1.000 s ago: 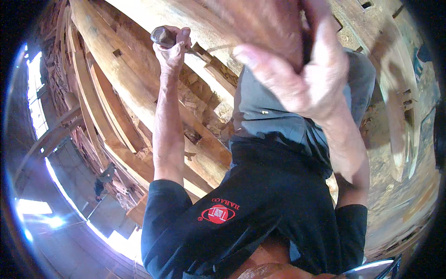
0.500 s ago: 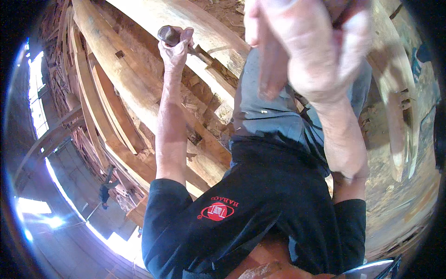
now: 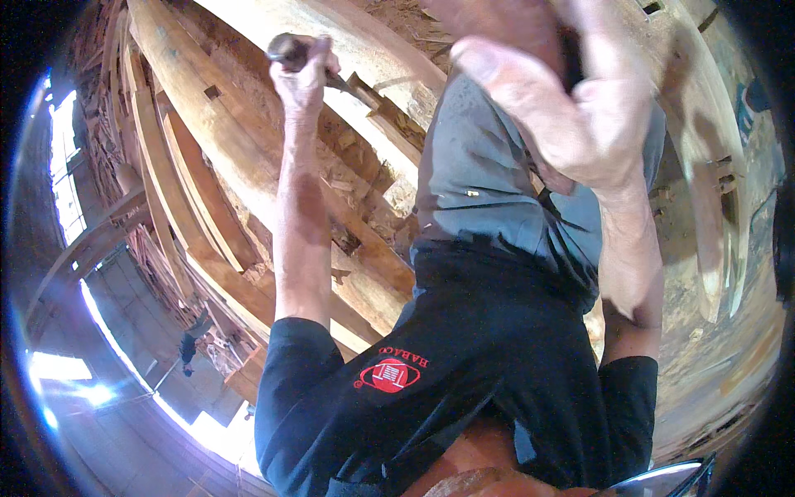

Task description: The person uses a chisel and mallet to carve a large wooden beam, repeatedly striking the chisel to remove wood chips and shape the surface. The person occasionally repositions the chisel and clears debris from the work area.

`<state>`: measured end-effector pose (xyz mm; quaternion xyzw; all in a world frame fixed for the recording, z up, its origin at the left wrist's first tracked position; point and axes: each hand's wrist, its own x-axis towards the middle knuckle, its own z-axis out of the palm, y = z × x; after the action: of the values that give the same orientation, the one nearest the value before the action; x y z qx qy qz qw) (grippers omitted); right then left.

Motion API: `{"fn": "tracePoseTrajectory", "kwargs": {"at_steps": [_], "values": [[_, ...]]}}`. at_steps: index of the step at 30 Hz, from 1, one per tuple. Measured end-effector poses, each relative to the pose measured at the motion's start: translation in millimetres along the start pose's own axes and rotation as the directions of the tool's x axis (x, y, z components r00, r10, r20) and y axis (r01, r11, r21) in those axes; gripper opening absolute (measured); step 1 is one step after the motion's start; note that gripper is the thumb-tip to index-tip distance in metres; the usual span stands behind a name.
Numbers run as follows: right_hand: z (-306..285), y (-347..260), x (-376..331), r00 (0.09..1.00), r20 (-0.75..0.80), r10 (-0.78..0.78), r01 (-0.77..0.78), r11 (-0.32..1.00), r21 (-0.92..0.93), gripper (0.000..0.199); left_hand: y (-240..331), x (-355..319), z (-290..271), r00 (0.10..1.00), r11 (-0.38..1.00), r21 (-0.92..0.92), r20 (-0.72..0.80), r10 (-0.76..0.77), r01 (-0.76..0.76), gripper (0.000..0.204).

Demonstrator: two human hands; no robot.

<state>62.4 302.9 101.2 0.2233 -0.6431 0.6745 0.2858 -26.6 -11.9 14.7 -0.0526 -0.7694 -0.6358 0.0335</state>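
The left hand (image 3: pixel 300 79) is closed around the handle of a chisel (image 3: pixel 289 52), with the thumb lifted along the top and the rounded butt of the handle standing out on the far left side of the fist. From the other side of that fist, the metal shank runs to the right into a dark, narrow recess cut in a pale timber (image 3: pixel 368 48); whether the cutting edge touches the wood cannot be told.

The right hand (image 3: pixel 592 124) is raised nearer the camera, well apart from the left and blurred. It is wrapped around a brown wooden mallet (image 3: pixel 517 29), the thumb stretched out to the left; the thick part of the mallet lies beyond the thumb, and a short end shows below the palm. The mallet is clear of the chisel.

Below the right hand are the person's grey trousers (image 3: pixel 472 178), and between the two forearms a black shirt (image 3: pixel 497 323) with a red emblem (image 3: pixel 391 375). Left of the left hand runs a long rounded log (image 3: pixel 170 62) with a square hole, and beyond it lie curved planks (image 3: pixel 186 211). Wood chips (image 3: pixel 352 178) lie below and right of the left hand. Right of the right hand lies another broad timber (image 3: pixel 700 91).
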Motion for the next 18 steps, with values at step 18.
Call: {"fn": "tracePoseTrajectory", "kwargs": {"at_steps": [18], "values": [[-9.9, -19.6, 38.5, 0.980, 0.199, 0.015, -0.111, 0.869, 0.483, 0.052, -14.7, -19.5, 3.2, 0.989, 0.970, 0.218, 0.079, -0.128, 0.108, 0.026]]}}
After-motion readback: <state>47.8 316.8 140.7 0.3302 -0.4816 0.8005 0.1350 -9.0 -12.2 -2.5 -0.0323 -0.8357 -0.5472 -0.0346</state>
